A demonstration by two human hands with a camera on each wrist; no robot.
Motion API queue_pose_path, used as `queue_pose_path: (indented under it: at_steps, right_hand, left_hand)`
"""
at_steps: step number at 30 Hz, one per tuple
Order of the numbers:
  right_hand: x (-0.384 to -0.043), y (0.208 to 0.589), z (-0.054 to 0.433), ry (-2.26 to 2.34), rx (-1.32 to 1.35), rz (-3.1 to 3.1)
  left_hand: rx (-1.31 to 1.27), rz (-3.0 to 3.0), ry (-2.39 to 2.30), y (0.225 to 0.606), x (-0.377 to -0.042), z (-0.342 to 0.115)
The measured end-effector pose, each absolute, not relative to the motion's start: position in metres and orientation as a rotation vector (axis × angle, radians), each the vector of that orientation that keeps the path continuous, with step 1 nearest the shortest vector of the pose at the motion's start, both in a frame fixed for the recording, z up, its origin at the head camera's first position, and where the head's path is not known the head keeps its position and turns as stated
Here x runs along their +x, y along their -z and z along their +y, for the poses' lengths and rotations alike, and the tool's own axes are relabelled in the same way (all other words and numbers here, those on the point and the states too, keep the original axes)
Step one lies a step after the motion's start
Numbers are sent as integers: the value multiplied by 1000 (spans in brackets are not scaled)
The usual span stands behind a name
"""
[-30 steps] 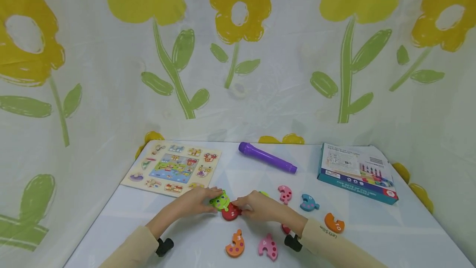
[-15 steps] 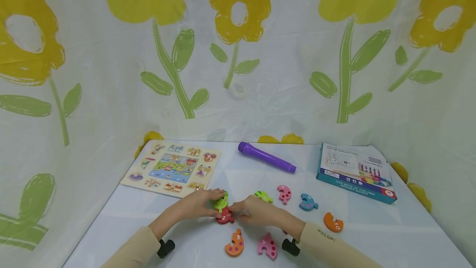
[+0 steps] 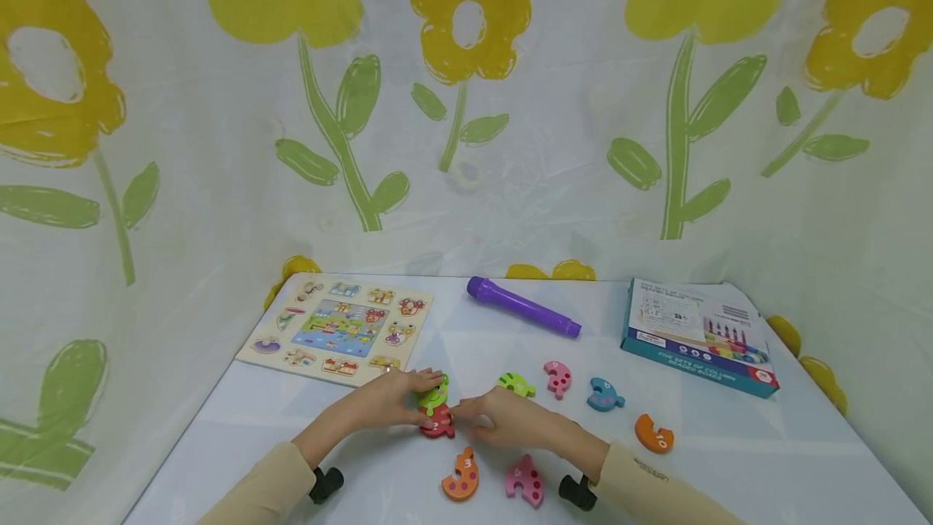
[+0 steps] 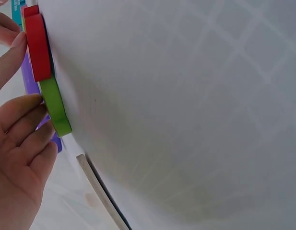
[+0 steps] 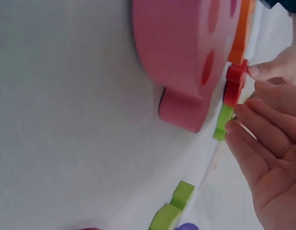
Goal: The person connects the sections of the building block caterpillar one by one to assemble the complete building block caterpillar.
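At the lower centre of the frame, the head piece [image 3: 435, 397] is bright green and the body piece [image 3: 440, 424] below it red. At the bottom, the orange piece [image 3: 455, 486] has purple spots, the pink piece [image 3: 526, 478] darker pink ones. The microphone [image 3: 523, 307] is purple; the white cloth [image 3: 554, 168] shows yellow flowers [image 3: 506, 23] and green leaves [image 3: 359, 96].

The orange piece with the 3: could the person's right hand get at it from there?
Probably yes: nothing covers the orange piece, and only bare tabletop seems to lie between it and the right hand, which would just have to leave the red piece.
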State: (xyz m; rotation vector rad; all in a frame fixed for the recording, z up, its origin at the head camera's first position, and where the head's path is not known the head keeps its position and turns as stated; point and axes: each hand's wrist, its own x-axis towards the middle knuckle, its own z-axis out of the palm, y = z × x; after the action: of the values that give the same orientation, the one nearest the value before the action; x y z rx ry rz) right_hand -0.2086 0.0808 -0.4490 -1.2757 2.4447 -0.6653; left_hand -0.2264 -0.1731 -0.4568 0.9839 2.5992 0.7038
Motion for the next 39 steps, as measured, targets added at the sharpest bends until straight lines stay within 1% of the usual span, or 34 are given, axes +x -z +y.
queue_pose_path:
  at_steps: [6,14,18,31,39]
  right_hand:
    - [-195,445,92,743,-1186,2421]
    - [-177,449,99,685,-1268,2400]
    - [-173,449,97,660,-1279,2427]
    - [-159,458,81,650,-1107,2545]
    - [-157,457,78,572,-1091,2606]
  left_hand:
    - [977,2599,-674,455,-228,-175]
    - [976,2581,-716,455,-230,-176]
    - [973,2584,-720,455,-231,-177]
    - [973,2585,-721,459,-229,-180]
    - [963,2568,-728,458,-230,-176]
